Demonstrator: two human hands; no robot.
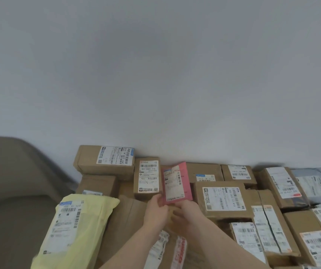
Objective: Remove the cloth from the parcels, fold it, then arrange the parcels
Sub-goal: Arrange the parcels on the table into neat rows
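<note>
Both hands meet at the middle of the pile: the left hand (155,210) and right hand (184,214) each pinch the near edge of a flat pink labelled parcel (176,184), fingers curled onto it, holding it upright. It stands between a small brown cardboard box (148,176) on its left and a wide brown labelled carton (223,200) on its right. A pale yellow plastic mailer bag (74,230) lies near left.

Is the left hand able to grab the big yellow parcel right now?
Probably not yet: the left hand is busy holding the pink parcel with the right hand. The yellow parcel lies uncovered nearby.
</note>
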